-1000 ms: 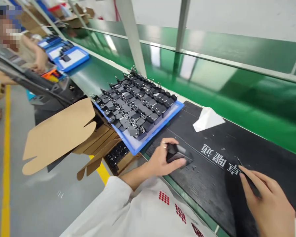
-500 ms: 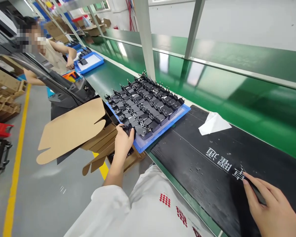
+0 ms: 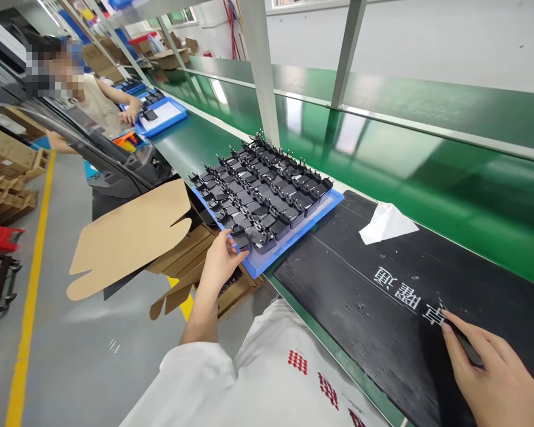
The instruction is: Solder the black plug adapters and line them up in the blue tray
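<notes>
Reaching over the near corner of the blue tray, the left hand had its thumb and forefinger slightly parted about 1 black adapter; whether they gripped it could not be told. That adapter sat inside the tray, beside the packed rows of adapters. The tray looked mostly filled, its pale floor showing along the near right edge; how much was left stayed unclear. The right hand had its fingers wrapped around a slim dark tool above the black mat.
</notes>
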Tool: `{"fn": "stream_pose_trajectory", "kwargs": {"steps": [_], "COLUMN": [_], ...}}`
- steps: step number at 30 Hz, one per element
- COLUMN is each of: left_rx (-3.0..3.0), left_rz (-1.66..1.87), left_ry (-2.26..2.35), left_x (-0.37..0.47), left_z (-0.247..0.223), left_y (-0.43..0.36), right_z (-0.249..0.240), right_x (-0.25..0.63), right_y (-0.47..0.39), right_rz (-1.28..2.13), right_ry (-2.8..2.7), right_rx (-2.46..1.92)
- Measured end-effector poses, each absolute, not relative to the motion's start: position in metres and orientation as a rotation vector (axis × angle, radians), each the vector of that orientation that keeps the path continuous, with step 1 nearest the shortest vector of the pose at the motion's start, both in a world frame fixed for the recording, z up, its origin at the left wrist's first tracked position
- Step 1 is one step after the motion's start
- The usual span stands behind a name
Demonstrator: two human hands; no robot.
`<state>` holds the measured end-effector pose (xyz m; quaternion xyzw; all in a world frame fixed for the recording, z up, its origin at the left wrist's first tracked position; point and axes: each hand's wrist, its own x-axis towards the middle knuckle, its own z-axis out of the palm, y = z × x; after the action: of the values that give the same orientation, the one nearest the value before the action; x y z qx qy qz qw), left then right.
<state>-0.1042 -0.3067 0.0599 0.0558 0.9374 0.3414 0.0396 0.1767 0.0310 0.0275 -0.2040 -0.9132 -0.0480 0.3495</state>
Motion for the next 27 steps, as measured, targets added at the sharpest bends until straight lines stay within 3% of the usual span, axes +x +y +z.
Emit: {"fn": "stream_pose_trajectory", "kwargs": {"steps": [12,16,22,27], "left_rx": [0.151,0.206,0.125,0.123], "left_rz": [0.864,1.051,1.426,1.399], "left_ry": [3.053,3.134,2.898,2.921], "left_x": [-0.111,-0.112,-0.115,-0.117], "left_z": [0.046,0.031,0.023,0.024], "left_y": [-0.309,-0.31,-0.306,-0.314], "right_z": [0.018,0.005,0.001,0.012], "right_x": [0.185,0.19,0.189,0.197], "right_y": [0.035,0.043,0.05,0.044], "right_rz": [0.025,0.045,-0.023,-0.091], "right_ry": [-2.409,-2.353,-2.326,-2.548], "right_rx": [-0.673,-0.66,-0.569,-0.645]}}
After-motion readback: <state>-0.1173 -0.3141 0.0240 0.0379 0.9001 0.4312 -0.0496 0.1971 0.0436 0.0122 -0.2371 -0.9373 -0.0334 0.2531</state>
